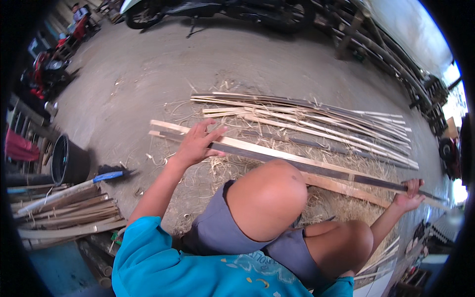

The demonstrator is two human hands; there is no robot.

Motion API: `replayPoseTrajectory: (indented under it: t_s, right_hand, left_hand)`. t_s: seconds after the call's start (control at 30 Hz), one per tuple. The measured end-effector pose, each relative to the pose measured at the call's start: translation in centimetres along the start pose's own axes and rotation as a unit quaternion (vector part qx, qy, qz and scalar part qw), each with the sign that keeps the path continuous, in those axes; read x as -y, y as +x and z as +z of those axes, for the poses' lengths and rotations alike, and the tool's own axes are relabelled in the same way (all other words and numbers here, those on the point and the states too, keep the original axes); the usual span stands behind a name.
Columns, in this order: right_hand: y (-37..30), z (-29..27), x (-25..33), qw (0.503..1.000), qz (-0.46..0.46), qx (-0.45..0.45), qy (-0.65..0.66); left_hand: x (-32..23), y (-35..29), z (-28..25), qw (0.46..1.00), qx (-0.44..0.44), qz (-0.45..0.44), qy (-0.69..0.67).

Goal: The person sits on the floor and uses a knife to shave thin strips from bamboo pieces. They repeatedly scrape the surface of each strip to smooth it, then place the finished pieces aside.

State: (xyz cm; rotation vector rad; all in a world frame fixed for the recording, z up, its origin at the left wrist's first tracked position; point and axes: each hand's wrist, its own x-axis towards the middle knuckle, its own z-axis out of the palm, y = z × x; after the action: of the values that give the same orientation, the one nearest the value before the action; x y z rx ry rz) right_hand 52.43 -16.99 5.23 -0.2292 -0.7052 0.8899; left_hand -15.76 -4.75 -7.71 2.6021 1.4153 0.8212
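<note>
Long bamboo strips (pixel 277 150), pale on one face and dark on the other, lie slantwise in front of my knees. My left hand (pixel 197 143) is over their left end, touching them with its fingers spread apart. At the far right end, the fingers of my right hand (pixel 409 197) are closed around the strips. A wider pale board (pixel 341 189) lies beneath them, partly hidden by my knee. Beyond, a loose pile of split bamboo strips (pixel 316 119) rests on the ground among curly shavings (pixel 217 173).
To my left stand a black bucket (pixel 70 159) and a stack of bamboo pieces (pixel 74 218), with a blue-and-grey handled tool (pixel 106 176) on it. A parked motorbike (pixel 217 12) is ahead. Bamboo poles (pixel 391 54) form a rack at the far right.
</note>
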Motion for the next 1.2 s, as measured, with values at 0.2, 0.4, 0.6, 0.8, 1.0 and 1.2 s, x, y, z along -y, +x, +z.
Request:
replayPoseTrajectory:
  t_s: [0.2, 0.4, 0.6, 0.8, 1.0, 1.2]
  right_hand:
    - [2.9, 0.6, 0.2, 0.989, -0.018, -0.149, 0.005]
    - [6.6, 0.9, 1.1, 0.978, -0.03, -0.207, -0.009]
    - [7.6, 2.2, -1.2, 0.96, -0.072, -0.268, -0.03]
    - [6.0, -0.2, -1.4, 0.979, -0.054, -0.191, 0.044]
    - [5.5, -2.7, -2.9, 0.935, -0.043, -0.345, -0.066]
    - [4.0, -4.7, -3.0, 0.951, -0.03, -0.306, -0.03]
  left_hand:
    - [1.5, -0.3, 0.7, 0.99, 0.088, 0.065, -0.085]
    - [-2.8, 2.5, -1.8, 0.975, 0.176, 0.119, -0.072]
    - [-3.6, 2.8, -2.4, 0.954, 0.217, 0.026, -0.206]
    - [-4.2, 2.8, -4.6, 0.926, 0.266, -0.023, -0.267]
    - [-2.6, 4.0, -5.7, 0.839, 0.404, -0.09, -0.354]
    - [-2.8, 5.2, -6.1, 0.758, 0.462, -0.189, -0.42]
